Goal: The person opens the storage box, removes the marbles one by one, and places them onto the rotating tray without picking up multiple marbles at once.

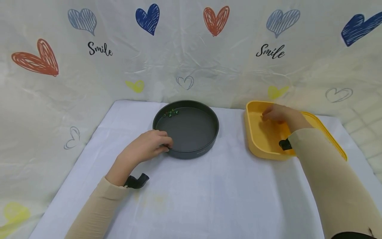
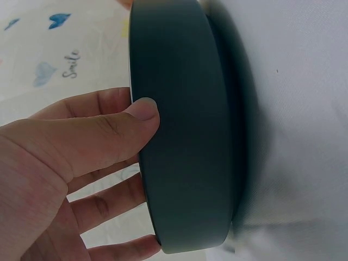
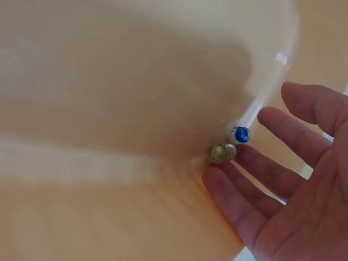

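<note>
A round dark grey pan (image 1: 191, 132) sits on the white cloth, with several small green marbles (image 1: 170, 113) at its far left inside edge. My left hand (image 1: 146, 146) pinches the pan's near-left rim, the thumb (image 2: 142, 111) on the outer wall and the other fingers over the edge. Inside a yellow rectangular container (image 1: 253, 146), my right hand (image 1: 277, 113) reaches down to a corner. There, in the right wrist view, a blue marble (image 3: 241, 134) and clear olive marbles (image 3: 220, 153) lie beside the fingertips, which are loosely extended and do not enclose them.
A yellow lid-like piece (image 1: 329, 134) lies right of the container, partly under my right forearm. Behind the table hangs a pale sheet (image 1: 185, 53) printed with hearts. Black wrist mounts show at my left wrist (image 1: 136, 181) and right wrist (image 1: 285, 144).
</note>
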Action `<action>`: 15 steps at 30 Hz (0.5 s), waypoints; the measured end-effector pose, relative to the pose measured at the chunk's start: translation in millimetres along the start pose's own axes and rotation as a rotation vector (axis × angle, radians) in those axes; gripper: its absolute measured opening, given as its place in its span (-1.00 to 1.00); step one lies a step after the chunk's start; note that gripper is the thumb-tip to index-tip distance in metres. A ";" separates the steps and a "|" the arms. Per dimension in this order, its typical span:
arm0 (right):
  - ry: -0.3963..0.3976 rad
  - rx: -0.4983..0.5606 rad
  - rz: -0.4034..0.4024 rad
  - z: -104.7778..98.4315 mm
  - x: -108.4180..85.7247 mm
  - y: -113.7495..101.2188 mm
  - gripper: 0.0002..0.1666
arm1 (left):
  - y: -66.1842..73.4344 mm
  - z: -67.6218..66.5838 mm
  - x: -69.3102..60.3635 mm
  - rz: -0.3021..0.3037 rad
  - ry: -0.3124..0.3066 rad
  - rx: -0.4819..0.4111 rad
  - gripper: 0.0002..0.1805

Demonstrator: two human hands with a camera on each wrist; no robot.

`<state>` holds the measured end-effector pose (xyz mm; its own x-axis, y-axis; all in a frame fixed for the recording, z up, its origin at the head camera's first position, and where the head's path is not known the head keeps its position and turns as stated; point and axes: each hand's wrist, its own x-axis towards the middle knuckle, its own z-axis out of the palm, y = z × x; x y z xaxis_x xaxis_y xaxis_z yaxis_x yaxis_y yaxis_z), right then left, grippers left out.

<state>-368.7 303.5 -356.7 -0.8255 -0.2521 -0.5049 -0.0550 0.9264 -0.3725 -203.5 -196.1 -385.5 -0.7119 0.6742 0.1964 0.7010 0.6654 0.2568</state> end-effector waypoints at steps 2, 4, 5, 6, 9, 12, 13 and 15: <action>-0.013 -0.015 -0.003 1.3 0.0 -1.0 -0.42 | 0.6 -0.2 -0.5 -0.003 -0.003 0.002 -0.81; -0.019 -0.042 -0.001 2.5 0.3 -1.7 -0.44 | 1.1 -0.5 -0.8 -0.006 -0.005 0.003 -0.82; -0.020 -0.058 0.002 3.0 0.4 -2.2 -0.45 | 1.3 -0.7 -0.9 -0.006 -0.005 0.004 -0.82; -0.023 -0.066 0.004 3.6 0.3 -2.8 -0.46 | 1.3 -0.8 -0.9 -0.006 -0.004 0.004 -0.82; -0.037 -0.096 0.006 4.9 0.3 -3.8 -0.46 | 1.0 -0.8 -0.6 0.000 0.002 0.004 -0.82; -0.056 -0.108 0.019 6.2 0.5 -5.3 -0.42 | 0.7 -0.6 -0.2 0.008 0.005 0.007 -0.82; -0.063 -0.108 0.024 6.7 0.4 -6.2 -0.40 | 0.7 -0.4 -0.1 0.010 0.006 0.007 -0.82; -0.068 -0.110 0.036 7.8 -0.1 -9.1 -0.38 | 0.8 -0.4 -0.3 0.008 0.001 0.006 -0.82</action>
<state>-363.7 293.0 -359.3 -0.7883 -0.2330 -0.5695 -0.0903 0.9593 -0.2674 -202.8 -195.9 -385.0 -0.7066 0.6790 0.1990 0.7066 0.6622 0.2494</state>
